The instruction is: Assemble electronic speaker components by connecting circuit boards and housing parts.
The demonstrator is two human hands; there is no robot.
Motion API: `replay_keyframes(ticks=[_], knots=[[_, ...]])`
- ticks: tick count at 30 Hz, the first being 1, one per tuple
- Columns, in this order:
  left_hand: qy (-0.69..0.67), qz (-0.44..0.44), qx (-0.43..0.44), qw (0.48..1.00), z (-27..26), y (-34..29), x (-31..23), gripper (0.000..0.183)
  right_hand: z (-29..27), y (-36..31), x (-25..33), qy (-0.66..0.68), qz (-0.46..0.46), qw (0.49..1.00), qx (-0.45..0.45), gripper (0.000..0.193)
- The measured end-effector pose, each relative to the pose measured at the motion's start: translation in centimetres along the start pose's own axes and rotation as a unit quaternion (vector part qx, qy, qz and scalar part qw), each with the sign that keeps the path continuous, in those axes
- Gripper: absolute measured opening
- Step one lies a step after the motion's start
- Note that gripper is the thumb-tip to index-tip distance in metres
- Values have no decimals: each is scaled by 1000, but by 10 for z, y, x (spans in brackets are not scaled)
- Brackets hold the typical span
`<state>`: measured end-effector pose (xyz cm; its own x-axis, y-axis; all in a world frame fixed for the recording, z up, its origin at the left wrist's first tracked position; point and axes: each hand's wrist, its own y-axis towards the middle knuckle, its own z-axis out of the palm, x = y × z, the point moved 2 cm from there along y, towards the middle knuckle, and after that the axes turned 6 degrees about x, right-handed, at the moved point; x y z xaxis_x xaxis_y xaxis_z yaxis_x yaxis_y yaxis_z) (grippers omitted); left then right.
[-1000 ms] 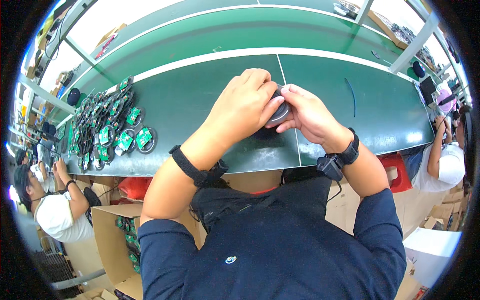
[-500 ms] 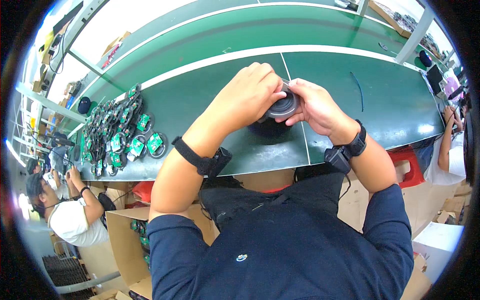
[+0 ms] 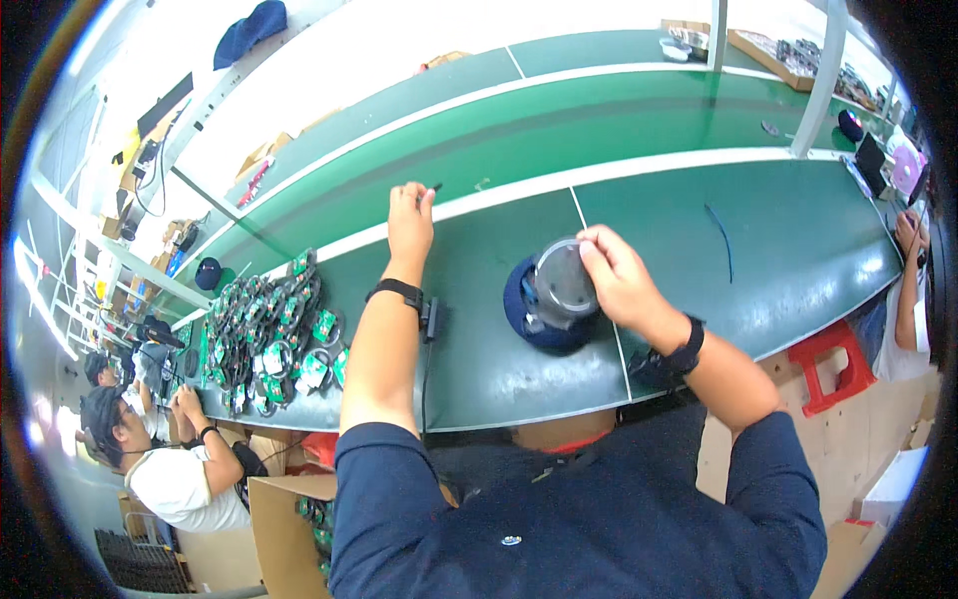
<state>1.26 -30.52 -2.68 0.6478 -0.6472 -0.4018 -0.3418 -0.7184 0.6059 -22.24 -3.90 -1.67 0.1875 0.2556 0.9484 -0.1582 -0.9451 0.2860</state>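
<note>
Status: the work appears part-done. The grey disc (image 3: 566, 283) is tilted over the round dark blue housing (image 3: 517, 301) on the tabletop (image 3: 479, 359), judged unseated; contact between the two cannot be confirmed, nor can the amount of work left. Right hand (image 3: 626, 280): fingers grasping the grey disc by its edge. Left hand (image 3: 410, 225): fingers pinching a small dark item (image 3: 436, 187), kind unclear, well apart from the housing. Count: one grey disc, one housing beneath it, one small dark item, one blue cable (image 3: 720, 243) at right. Board-bearing discs (image 3: 269, 329): one heap at left, overlapped, not countable. Carton (image 3: 277, 529): one, below the tabletop at left, boards visible inside
</note>
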Motion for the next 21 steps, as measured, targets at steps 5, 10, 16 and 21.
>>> replay_keyframes(ticks=[5,10,16,21], knots=[[14,-22,-3,1000,39,11,32,14,4,2,-36,89,-7,995,-32,22],[22,-20,1,1000,61,19,54,15,10,-5,-17,203,53,978,3,24],[73,-66,3,995,68,35,59,17,5,-4,-20,200,37,979,1,23],[53,-113,6,992,69,32,70,18,4,-5,-22,197,31,980,5,23]])
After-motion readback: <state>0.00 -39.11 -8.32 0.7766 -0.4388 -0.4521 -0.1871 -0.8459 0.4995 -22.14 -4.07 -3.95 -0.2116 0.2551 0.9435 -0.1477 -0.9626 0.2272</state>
